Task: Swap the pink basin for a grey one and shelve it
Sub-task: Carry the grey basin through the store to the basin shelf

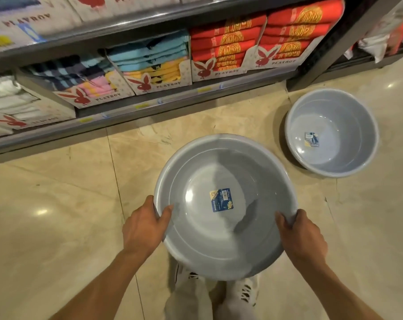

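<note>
While both hands grip its rim, the grey basin [223,206] shows a blue label [221,200], unreadable. Left hand [143,227] holds at 9 o'clock, right hand [301,234] at 3. Shelf boxes [221,70] read "PLAYBOY".

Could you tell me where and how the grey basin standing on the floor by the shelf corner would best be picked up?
Probably by its rolled rim, from above. The floor basin stands upright and open, its wide rim clear all round. One hand at each opposite side, thumbs inside, would likely suit, just as the left hand and right hand grip the held basin.
</note>
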`<state>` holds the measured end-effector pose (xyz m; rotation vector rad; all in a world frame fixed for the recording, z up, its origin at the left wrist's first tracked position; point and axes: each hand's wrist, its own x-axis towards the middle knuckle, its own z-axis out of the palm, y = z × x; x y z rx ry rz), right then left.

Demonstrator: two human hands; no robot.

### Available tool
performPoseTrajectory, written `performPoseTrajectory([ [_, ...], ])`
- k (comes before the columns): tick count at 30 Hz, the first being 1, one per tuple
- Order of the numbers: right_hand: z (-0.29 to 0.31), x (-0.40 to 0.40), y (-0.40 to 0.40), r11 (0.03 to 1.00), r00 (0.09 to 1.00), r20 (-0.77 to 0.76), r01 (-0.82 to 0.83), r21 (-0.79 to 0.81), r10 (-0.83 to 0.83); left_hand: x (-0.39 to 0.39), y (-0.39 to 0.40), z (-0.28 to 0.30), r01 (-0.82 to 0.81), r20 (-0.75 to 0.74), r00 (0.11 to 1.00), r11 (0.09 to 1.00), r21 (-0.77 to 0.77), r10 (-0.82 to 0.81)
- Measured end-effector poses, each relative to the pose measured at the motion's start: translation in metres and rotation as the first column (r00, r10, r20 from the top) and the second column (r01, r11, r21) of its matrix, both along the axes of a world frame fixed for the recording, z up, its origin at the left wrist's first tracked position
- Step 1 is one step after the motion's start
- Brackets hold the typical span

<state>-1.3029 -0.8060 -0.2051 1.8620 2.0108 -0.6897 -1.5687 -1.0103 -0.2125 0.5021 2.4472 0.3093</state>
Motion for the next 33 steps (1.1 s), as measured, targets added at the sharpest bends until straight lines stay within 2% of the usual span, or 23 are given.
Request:
performPoseTrajectory([
  [5, -0.064, -0.008, 0.016, 0.997, 1.0, 0.011, -0.019, -0.075, 0.02, -0.004, 0.01, -0.072, -0.02, -0.051, 0.999, 0.997, -0.075, 0.016],
  [9, -0.101, -0.017, 0.029, 0.996, 0.997, 0.045, -0.064, -0.059, 0.067, -0.001, 0.017, -0.115, -0.075, -0.048, 0.996, 0.994, -0.081, 0.071],
  [17, -0.14, -0.02, 0.047, 0.99, 0.984, 0.126, -0.118, -0.071, 0.126, 0.006, 0.037, -0.146, -0.177, 0.044, 0.983, 0.984, 0.006, 0.176],
  [20, -0.152, -0.02, 0.047, 0.987, 0.995, 0.08, -0.047, -0.153, 0.059, 0.005, 0.036, -0.153, -0.261, 0.162, 0.952, 0.965, -0.012, 0.259],
  [22, -0.157, -0.022, 0.048, 0.96, 0.994, -0.058, 0.075, -0.268, -0.094, -0.001, 0.034, -0.155, -0.363, 0.313, 0.883, 0.932, -0.016, 0.349],
  [24, -0.156, -0.025, 0.053, 0.906, 0.951, -0.148, 0.199, -0.373, -0.27, -0.007, 0.033, -0.149, -0.463, 0.442, 0.791, 0.886, -0.02, 0.424],
  [29, -0.123, -0.016, 0.073, 0.861, 0.898, -0.233, 0.242, -0.448, -0.374, -0.007, 0.052, -0.105, -0.44, 0.418, 0.811, 0.898, -0.025, 0.409],
  [33, -0.087, 0.009, 0.118, 0.871, 0.877, -0.291, 0.237, -0.43, -0.382, 0.006, 0.103, -0.07, -0.383, 0.387, 0.858, 0.923, 0.042, 0.339],
])
